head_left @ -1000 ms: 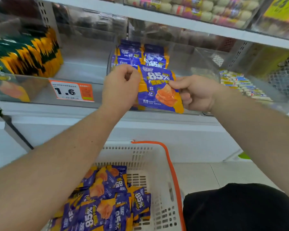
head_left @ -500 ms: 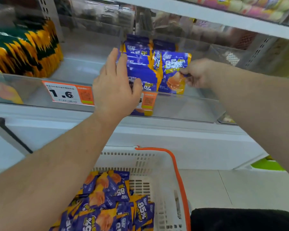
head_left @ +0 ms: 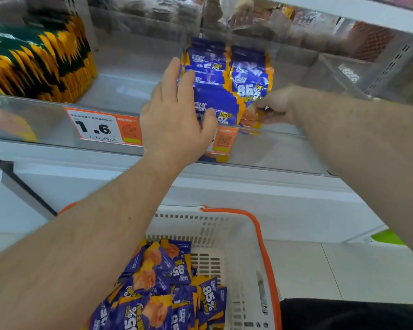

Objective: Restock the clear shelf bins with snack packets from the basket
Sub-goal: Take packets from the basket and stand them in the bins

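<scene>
Purple-and-orange "85%" snack packets stand in two rows in a clear shelf bin (head_left: 272, 148). My right hand (head_left: 275, 108) pinches the lower corner of the front packet (head_left: 249, 96) of the right row, which stands upright in the bin. My left hand (head_left: 177, 113) lies with straight fingers against the left row of packets (head_left: 208, 67), thumb on the front one. Below, a white basket (head_left: 236, 234) with an orange handle holds several more of the same packets (head_left: 162, 282).
Green-and-yellow packets (head_left: 41, 63) fill the bin to the left. An orange price tag reading 1.6 (head_left: 100, 126) sits on the bin front, another tag (head_left: 224, 140) beside my left hand. A shelf board (head_left: 343, 10) runs overhead. White cabinet and tiled floor lie below.
My right hand has carried the packet from in front of the bin into the right row and lowered it there. My left hand opened and moved onto the left row.
</scene>
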Available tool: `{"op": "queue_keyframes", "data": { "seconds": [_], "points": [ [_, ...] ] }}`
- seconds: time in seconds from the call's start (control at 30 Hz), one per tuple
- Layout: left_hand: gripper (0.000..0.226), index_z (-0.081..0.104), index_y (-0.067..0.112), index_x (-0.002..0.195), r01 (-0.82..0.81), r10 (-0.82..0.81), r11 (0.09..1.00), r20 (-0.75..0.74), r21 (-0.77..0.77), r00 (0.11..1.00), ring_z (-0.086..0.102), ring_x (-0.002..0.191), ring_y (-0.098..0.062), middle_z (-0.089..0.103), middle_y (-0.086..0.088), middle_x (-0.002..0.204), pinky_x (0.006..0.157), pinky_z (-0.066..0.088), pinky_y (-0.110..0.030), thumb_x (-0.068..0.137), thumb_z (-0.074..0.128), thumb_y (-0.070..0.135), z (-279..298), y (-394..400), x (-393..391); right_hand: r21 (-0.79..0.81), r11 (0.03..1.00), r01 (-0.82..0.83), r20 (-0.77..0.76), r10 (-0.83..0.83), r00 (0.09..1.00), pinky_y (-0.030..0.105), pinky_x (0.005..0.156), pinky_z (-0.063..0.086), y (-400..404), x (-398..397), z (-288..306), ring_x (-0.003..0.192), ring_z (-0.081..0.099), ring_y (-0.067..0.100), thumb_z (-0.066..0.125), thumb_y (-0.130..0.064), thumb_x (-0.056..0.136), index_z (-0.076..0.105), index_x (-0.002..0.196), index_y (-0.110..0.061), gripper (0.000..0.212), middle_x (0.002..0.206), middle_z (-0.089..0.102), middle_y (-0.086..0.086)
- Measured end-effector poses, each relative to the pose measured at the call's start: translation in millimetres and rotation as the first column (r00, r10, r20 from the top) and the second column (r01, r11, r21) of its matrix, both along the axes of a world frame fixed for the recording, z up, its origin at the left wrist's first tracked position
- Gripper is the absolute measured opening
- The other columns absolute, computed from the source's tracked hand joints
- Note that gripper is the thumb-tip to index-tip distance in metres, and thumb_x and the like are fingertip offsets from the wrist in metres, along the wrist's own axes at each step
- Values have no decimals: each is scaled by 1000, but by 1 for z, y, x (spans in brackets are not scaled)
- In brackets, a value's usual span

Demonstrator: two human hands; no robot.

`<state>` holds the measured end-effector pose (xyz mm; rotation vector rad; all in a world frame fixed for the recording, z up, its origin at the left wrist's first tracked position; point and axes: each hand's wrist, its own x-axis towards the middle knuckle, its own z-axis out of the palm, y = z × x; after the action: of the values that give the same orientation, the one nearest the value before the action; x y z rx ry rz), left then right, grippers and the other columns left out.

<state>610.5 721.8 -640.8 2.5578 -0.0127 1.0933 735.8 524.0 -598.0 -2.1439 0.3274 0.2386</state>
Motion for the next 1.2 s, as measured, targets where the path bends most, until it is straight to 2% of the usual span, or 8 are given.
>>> {"op": "queue_keyframes", "data": {
  "seconds": [0.2, 0.4, 0.53, 0.7, 0.8, 0.87, 1.0, 1.2],
  "points": [
    [71, 41, 7, 142, 68, -80, 984, -62, -164, 995, 36, 138, -34, 29, -15, 156, 106, 38, -50, 81, 49, 42, 14, -1, -11, -209, 957, 199, 350, -117, 929, 32, 69, 57, 0, -36, 22, 64, 64, 25, 61, -9, 82, 61, 78, -8, 5, 82, 66, 10],
    [48, 56, 0, 115, 195, -163, 973, 224, -126, 961, 45, 110, -34, 52, -23, 119, 91, 40, -44, 74, 61, 24, -27, -14, -61, -284, 932, 224, 828, 121, 547, 31, 65, 43, 25, -120, 16, 70, 56, 24, 54, -22, 76, 59, 74, -19, 7, 66, 53, -6],
    [39, 57, 4, 114, 312, -333, 917, -44, -247, 942, 57, 94, -31, 59, -11, 107, 79, 41, -34, 79, 55, 22, -81, -12, -92, -322, 943, 90, 894, 271, 357, 26, 53, 33, 48, -166, -41, 54, 51, 22, 52, -26, 69, 57, 62, -15, 14, 57, 44, -7],
    [34, 52, 18, 126, 148, -416, 881, -585, -450, 696, 58, 88, -19, 57, 8, 101, 76, 50, -36, 92, 54, 19, -143, 5, -125, -512, 849, -128, 434, 384, 815, 32, 62, 46, 53, -191, -147, 71, 58, 28, 56, -26, 80, 63, 75, -14, 15, 73, 63, 1],
    [32, 53, 22, 125, 82, -417, 888, -715, -453, 561, 60, 88, -16, 62, 7, 106, 78, 51, -33, 93, 53, 20, -163, 13, -134, -459, 851, -256, 64, 319, 946, 33, 64, 46, 52, -210, -209, 69, 55, 23, 54, -17, 88, 57, 68, -18, 20, 67, 54, -2],
    [30, 54, 21, 125, 66, -395, 903, -761, -424, 514, 58, 89, -15, 63, 5, 110, 75, 46, -27, 94, 52, 20, -174, 18, -138, -328, 882, -338, -220, 277, 935, 33, 55, 42, 54, -228, -249, 58, 46, 22, 52, -11, 89, 44, 59, -16, 32, 59, 43, 2],
    [26, 54, 24, 122, -6, -371, 909, -813, -418, 450, 55, 75, -9, 61, 7, 103, 60, 42, -23, 96, 50, 22, -193, 31, -143, -225, 709, -668, -620, 425, 660, 33, 58, 31, 59, -255, -308, 61, 36, 21, 50, -8, 89, 37, 61, -16, 32, 61, 34, 3],
    [24, 51, 24, 122, -104, -339, 913, -876, -394, 344, 56, 69, -10, 57, 6, 106, 53, 42, -26, 98, 47, 23, -216, 42, -145, -74, 784, -616, -553, 482, 680, 30, 50, 33, 76, -272, -333, 54, 38, 19, 69, -25, 87, 40, 58, -20, 41, 55, 37, 2]
  ]
}}
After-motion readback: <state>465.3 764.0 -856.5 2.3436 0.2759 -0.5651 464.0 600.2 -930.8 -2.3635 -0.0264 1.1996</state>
